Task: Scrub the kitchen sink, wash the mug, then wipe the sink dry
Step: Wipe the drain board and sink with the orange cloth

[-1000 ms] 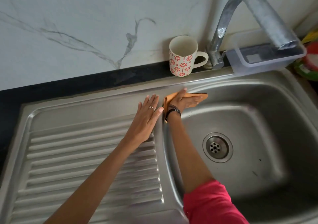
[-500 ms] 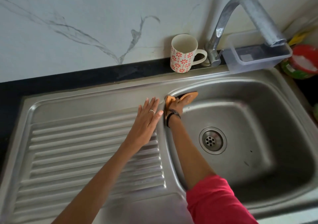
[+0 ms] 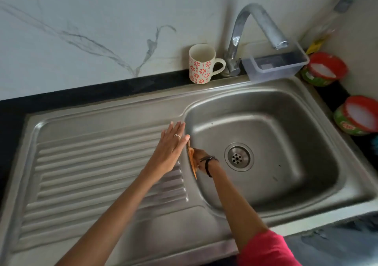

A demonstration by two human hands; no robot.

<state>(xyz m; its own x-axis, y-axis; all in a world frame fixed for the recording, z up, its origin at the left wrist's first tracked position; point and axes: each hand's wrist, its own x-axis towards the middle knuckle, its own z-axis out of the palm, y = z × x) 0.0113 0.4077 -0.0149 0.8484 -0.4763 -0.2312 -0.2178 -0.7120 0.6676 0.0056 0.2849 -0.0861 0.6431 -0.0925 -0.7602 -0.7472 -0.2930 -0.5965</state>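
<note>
head view, right hand (image 3: 199, 159) presses cloth (image 3: 191, 159) against sink (image 3: 206, 192) wall

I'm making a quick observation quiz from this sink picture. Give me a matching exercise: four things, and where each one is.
Things:
1. mug
2. orange cloth
3. left hand
4. clear plastic tub

Places:
A. flat on the ribbed drainboard
B. under the tap's spout
C. against the basin's left wall
D. on the ledge left of the tap

Pairs: 1-D, 2-C, 3-A, 4-B
</note>
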